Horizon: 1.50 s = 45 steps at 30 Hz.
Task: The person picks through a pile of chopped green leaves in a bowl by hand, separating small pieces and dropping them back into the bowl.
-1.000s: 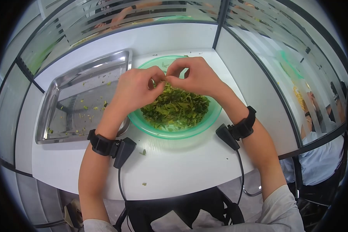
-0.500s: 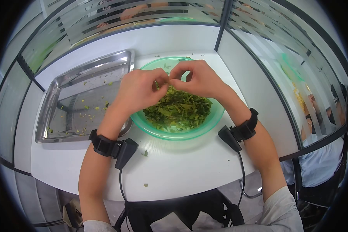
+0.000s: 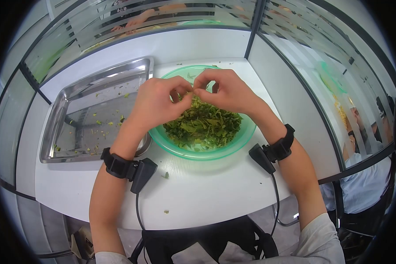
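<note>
My left hand (image 3: 162, 100) and my right hand (image 3: 221, 89) meet over the far part of a green plastic bowl (image 3: 246, 140). Each is closed in a pinch, thumb against fingertips, and the two sets of fingertips nearly touch. Whatever lies between them is too small to make out. Below the hands, a heap of chopped green leaves (image 3: 207, 125) fills the bowl's middle. A few leaf bits stick to the bowl's far inner wall.
Left of the bowl stands a shallow steel tray (image 3: 59, 127) with scattered green scraps. Loose leaf bits (image 3: 165, 175) lie on the white table (image 3: 198, 193). Partitions (image 3: 290, 101) enclose the back and right; other people's hands (image 3: 138, 20) show through the back glass. Cables hang from both wrist straps.
My hands stay almost in place over the bowl, still pinched, with only a slight shift of the left fingers. The bowl has barely moved.
</note>
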Each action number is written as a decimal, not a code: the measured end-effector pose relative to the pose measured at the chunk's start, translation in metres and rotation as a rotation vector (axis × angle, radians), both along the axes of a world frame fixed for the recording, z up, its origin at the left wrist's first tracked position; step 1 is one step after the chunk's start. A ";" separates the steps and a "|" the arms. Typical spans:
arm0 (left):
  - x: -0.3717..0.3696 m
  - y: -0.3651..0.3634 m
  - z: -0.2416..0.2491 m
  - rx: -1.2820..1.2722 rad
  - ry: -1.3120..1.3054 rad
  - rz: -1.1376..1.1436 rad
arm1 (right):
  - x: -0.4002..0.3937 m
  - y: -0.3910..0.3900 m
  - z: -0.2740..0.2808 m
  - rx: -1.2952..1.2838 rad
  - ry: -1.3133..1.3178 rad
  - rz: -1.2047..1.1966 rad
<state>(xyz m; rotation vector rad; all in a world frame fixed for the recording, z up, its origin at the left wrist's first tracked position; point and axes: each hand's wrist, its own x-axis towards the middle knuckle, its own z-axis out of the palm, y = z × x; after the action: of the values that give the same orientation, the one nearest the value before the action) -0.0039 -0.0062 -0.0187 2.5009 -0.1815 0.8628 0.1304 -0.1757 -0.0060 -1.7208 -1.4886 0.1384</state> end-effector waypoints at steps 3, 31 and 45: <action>0.001 0.002 -0.002 -0.052 -0.002 0.009 | 0.000 0.000 -0.001 0.006 -0.008 -0.002; -0.001 0.000 0.004 -0.071 0.129 0.069 | 0.000 0.001 0.001 0.052 0.100 -0.117; 0.000 0.000 0.003 -0.126 0.078 -0.032 | 0.002 0.000 0.003 -0.031 0.107 -0.015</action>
<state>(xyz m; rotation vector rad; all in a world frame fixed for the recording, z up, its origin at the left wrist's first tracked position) -0.0039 -0.0065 -0.0157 2.4023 -0.1368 0.7391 0.1324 -0.1761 -0.0031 -1.7219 -1.4018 0.2425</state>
